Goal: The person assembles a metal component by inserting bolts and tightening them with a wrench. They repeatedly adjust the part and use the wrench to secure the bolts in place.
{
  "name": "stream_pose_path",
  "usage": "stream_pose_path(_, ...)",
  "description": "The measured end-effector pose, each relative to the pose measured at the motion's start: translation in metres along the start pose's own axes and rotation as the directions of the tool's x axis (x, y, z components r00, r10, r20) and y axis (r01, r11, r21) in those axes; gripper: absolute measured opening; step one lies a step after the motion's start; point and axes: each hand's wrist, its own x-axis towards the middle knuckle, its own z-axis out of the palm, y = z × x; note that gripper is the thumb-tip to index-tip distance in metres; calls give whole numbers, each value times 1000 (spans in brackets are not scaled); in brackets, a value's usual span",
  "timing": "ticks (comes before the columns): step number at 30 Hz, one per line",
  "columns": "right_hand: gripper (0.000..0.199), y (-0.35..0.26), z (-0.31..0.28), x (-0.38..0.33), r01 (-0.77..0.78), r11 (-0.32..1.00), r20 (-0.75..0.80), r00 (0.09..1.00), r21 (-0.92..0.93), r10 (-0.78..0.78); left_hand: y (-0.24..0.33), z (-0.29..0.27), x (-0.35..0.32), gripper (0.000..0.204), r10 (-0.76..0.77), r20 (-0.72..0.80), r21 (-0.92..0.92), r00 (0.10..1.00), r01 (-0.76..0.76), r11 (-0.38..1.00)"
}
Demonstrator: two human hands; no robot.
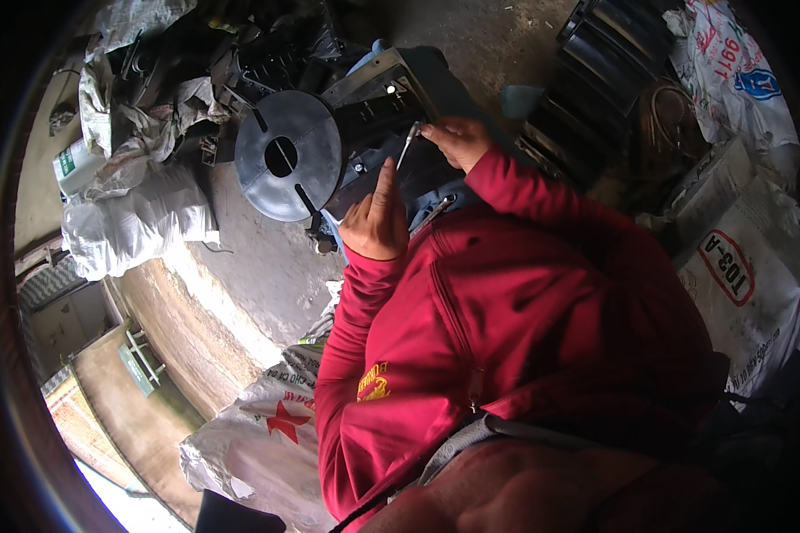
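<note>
My right hand point(458, 142) is closed on the upper end of a slim silver wrench point(406, 149), which slants down toward my other hand. My left hand point(375, 222) has its index finger stretched up beside the wrench's lower end, while its other fingers curl in; what they hold, if anything, is hidden. Both hands are over a dark metal machine frame point(378, 111) with bolts on it. A round grey metal disc point(316, 147) with a central hole and slots sits at its left. Close to my jacket lies a second silver wrench point(440, 207).
Dark ribbed parts point(587, 98) are stacked at the right, by white printed sacks point(729, 266). White bags point(138, 218) and a white jug point(76, 167) stand at the left. Another sack point(258, 444) lies by my left side on the concrete floor point(249, 275).
</note>
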Motion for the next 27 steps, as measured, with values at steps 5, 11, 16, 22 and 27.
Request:
stream_pose_path(5, 31, -14, 8, -10, -44, 991, 5, 999, 126, 44, 1, 2, -2, 54, -14, -36, -25, 999, 13, 1000)
stream_pose_path(11, 28, -10, 7, -10, -22, 989, 4, 1000, 143, 22, 0, 4, -8, 50, -39, 8, -43, 999, 39, 998)
stream_pose_path(16, 31, -8, 4, -6, -35, 993, 15, 999, 111, 33, -3, 10, -6, 50, -47, 0, -23, 999, 47, 999)
stream_pose_path(22, 35, -10, 7, -5, -6, 995, 1, 1000, 95, 6, -3, 9, -7, 52, -45, 30, -22, 999, 45, 999)
stream_pose_path(27, 37, -7, 4, -4, -56, 996, 18, 998, 65, 55, 1, -12, -22, 14, -303, 207, -419, 930, 364, 832)
